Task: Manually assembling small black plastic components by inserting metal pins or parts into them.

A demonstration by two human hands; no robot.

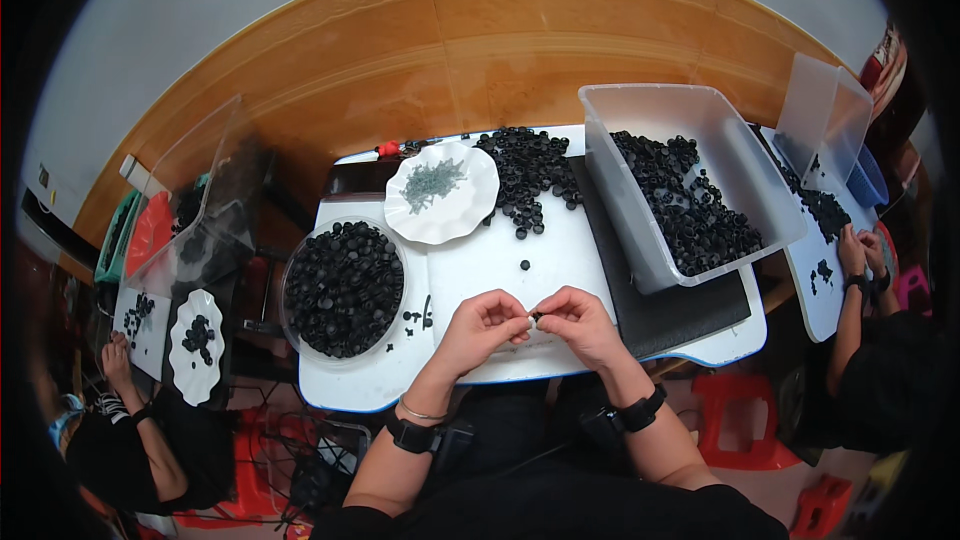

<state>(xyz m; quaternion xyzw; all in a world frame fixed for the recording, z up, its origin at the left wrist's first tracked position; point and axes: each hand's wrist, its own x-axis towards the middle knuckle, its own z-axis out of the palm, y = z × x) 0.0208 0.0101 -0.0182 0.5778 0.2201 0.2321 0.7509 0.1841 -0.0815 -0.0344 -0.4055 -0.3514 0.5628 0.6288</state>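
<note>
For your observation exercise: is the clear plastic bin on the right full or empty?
Partly full: black caps cover the clear bin's floor, well below its rim.

A round bowl (pixel 344 287) of caps is sitting at centre left on the worktop (pixel 520 255). Above and to its right a scalloped plate (pixel 441 192) is lying, with a loose heap of caps (pixel 530 175) to the plate's right. A clear bin (pixel 680 180) is standing at upper right. Both hands (pixel 535 325) are meeting at lower centre.

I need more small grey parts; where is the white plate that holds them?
In the head view the white plate sits left of centre on the table, between the round bowl of black caps and the loose cap pile.
</note>
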